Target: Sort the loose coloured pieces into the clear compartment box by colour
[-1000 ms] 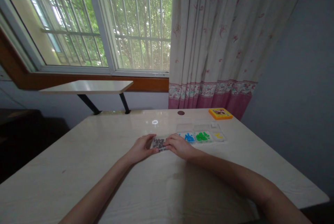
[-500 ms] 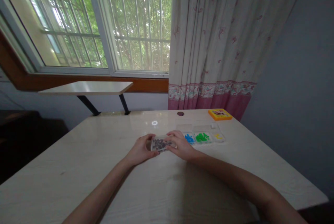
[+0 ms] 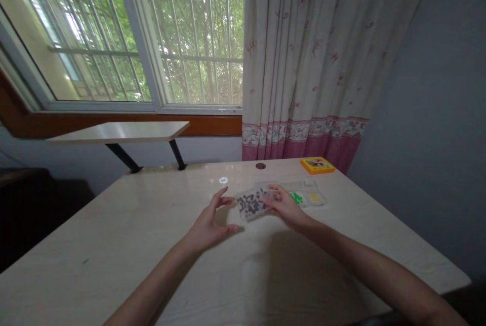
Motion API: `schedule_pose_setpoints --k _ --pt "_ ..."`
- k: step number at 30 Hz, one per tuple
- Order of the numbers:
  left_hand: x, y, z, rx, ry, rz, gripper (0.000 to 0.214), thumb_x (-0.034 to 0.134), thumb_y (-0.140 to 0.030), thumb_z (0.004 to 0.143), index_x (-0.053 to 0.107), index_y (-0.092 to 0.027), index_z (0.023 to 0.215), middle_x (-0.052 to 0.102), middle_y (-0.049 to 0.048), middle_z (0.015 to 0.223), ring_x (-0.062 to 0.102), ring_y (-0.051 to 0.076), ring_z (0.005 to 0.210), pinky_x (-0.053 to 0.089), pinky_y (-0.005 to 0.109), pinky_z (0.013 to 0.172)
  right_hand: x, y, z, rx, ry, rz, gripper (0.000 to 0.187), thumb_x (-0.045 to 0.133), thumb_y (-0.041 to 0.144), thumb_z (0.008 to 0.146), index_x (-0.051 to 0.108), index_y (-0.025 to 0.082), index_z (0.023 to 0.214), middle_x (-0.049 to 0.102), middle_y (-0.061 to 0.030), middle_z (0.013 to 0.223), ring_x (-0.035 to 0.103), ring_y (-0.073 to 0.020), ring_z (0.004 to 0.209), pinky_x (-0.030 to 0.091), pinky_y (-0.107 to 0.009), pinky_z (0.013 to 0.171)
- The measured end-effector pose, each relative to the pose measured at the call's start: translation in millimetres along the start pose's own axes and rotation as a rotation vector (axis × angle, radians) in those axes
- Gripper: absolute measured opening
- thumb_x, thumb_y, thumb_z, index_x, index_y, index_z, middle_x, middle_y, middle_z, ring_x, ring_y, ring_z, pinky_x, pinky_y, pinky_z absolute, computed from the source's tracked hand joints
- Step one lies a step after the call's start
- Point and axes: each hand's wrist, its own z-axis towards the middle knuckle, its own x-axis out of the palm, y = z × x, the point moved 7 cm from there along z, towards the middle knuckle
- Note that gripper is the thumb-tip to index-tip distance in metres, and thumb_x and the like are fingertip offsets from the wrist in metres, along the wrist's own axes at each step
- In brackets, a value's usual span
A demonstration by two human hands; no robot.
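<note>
A clear plastic box (image 3: 250,204) full of small dark pieces is held up over the table, tilted toward me. My right hand (image 3: 284,205) grips its right end, thumb in front and fingers behind. At the box's left end, my left hand (image 3: 212,219) has its thumb and fingers spread apart, close to the box without gripping it. Behind my right hand lies a clear divided tray (image 3: 322,197), with green pieces (image 3: 296,198) and yellow pieces (image 3: 315,197) in its compartments. The tray's left part is hidden by the box and hand.
A yellow-orange box (image 3: 317,165) lies near the table's back right corner. A round dark hole (image 3: 260,166) is in the tabletop (image 3: 170,204) at the back. At the back left, a raised shelf (image 3: 125,131) stands on black supports. A curtain (image 3: 296,63) hangs behind the table.
My left hand has let go of the box and opened. My right hand has moved right with the box, tilting its face toward me and covering the tray's blue pieces.
</note>
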Motion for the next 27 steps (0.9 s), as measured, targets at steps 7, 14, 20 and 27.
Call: schedule_pose_setpoints --k 7,14,20,27 --pt "20.4 20.7 0.7 -0.036 0.234 0.032 0.072 0.058 -0.038 0.073 0.019 -0.023 0.131 0.050 0.0086 0.111 0.051 0.020 0.099 0.039 0.039 0.088 -143.0 70.3 2.8 -0.152 -0.323 -0.066 0.028 0.063 0.020 0.069 0.056 0.018 0.096 0.065 -0.0045 0.092 0.063 -0.0107 0.069 0.053 -0.016 0.052" --pt "33.5 32.0 16.3 -0.011 0.225 0.082 0.070 0.058 -0.035 0.071 0.025 -0.019 0.130 0.054 0.0066 0.101 0.054 0.019 0.087 0.041 0.035 0.083 -302.0 71.1 8.4 -0.125 -0.873 -0.444 0.018 0.058 0.017 0.073 0.063 0.010 0.088 0.067 -0.0079 0.073 0.061 -0.0113 0.053 0.051 -0.018 0.047" --pt "49.3 30.4 39.2 -0.010 0.171 0.133 0.080 0.065 -0.038 0.065 0.027 -0.012 0.130 0.047 0.0156 0.117 0.048 0.025 0.105 0.036 0.040 0.092 -337.1 50.4 15.3 0.004 -0.901 -0.741 0.017 0.056 0.020 0.072 0.067 0.007 0.073 0.066 -0.0153 0.066 0.064 -0.0189 0.068 0.048 -0.024 0.059" --pt "68.5 32.0 58.4 -0.131 0.151 0.158 0.106 0.072 -0.045 0.055 0.013 -0.009 0.135 0.047 0.0201 0.120 0.044 0.032 0.112 0.030 0.047 0.095 -351.4 49.5 39.3 0.117 -0.875 -1.069 0.023 0.060 0.025 0.068 0.070 0.008 0.081 0.067 -0.0169 0.080 0.061 -0.0275 0.086 0.045 -0.033 0.074"
